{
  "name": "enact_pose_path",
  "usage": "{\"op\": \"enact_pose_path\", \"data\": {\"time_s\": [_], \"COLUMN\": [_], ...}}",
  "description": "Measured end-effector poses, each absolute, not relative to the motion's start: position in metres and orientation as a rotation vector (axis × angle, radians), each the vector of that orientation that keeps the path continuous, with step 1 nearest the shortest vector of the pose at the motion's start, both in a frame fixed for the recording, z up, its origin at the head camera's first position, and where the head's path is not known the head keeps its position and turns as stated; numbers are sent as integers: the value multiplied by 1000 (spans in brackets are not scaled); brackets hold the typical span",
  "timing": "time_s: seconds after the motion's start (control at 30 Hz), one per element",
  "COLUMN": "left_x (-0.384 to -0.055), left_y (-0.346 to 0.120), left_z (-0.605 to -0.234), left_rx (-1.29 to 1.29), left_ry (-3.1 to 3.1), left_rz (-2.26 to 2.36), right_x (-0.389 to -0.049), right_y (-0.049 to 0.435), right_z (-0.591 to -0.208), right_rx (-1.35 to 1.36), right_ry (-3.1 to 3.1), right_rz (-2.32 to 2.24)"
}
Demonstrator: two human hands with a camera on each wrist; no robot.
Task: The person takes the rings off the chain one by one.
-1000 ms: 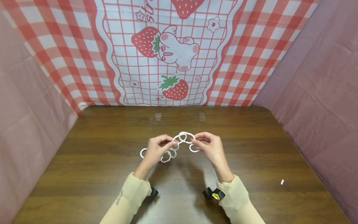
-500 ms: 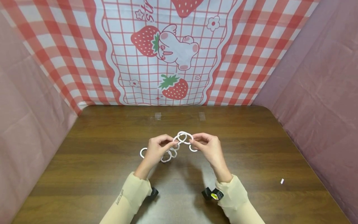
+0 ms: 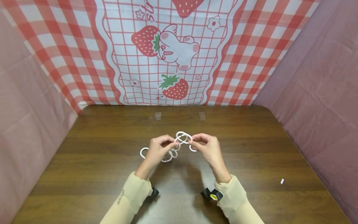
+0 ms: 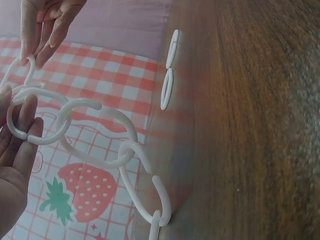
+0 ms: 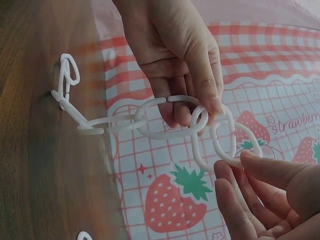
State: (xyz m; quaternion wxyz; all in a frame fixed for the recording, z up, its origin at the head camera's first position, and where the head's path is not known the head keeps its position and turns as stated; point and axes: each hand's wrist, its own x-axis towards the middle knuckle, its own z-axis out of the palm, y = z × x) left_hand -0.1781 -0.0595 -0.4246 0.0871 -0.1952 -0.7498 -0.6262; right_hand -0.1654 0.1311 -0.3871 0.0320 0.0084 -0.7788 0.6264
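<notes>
A chain of white, plastic-looking oval rings (image 5: pixel 170 135) spans the space between two bare hands over a brown wood-grain table (image 3: pixel 251 130). The left hand (image 3: pixel 157 151) pinches one ring; the right hand (image 3: pixel 208 147) pinches another just beside it. Several rings have narrow gaps, so a twist or hard pull could unhook one; the trailing rings beneath the left hand, which partly hides them from above, might snag. A small white piece (image 3: pixel 282 181) lies well right of the right hand. Beyond both hands hangs a red-and-white checked, strawberry-print cloth (image 3: pixel 237 62).

The right hand (image 3: pixel 210 148) and left hand (image 3: pixel 155 151) have edged closer together.
</notes>
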Motion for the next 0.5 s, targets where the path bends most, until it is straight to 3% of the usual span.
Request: {"op": "enact_pose_path", "data": {"time_s": [0.5], "left_x": [-177], "left_y": [-54], "left_z": [-428], "left_rx": [-629], "left_ry": [-2258], "left_rz": [-1780], "right_x": [-165], "right_y": [130], "right_z": [-387], "right_rx": [19], "right_ry": [-2369], "right_rz": [1974]}}
